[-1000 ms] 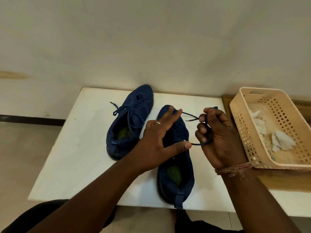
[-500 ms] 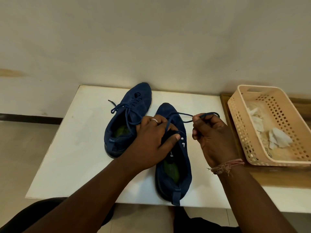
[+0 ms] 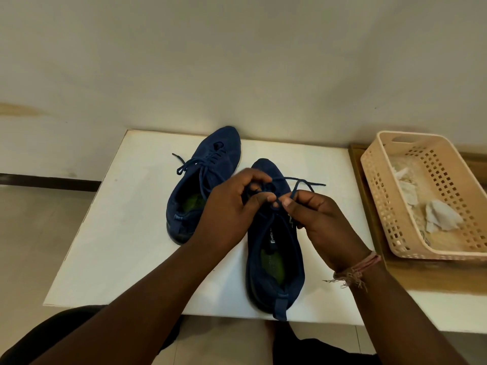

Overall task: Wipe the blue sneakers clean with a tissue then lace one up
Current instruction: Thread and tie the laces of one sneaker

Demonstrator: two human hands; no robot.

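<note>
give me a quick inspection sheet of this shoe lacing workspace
surface: white table, shoes lying on it; some faint smudges.
job's things: near blue sneaker being laced, lace trailing right; far blue sneaker already tied in a bow.
clutter: beige plastic basket on the wooden surface to the right, used tissues inside.
grips: left hand and right hand each pinch the lace over the near sneaker; thread band on the right wrist.
cables: nothing seen.
surroundings: pale wall, tiled floor, dark skirting strip on the left.
</note>
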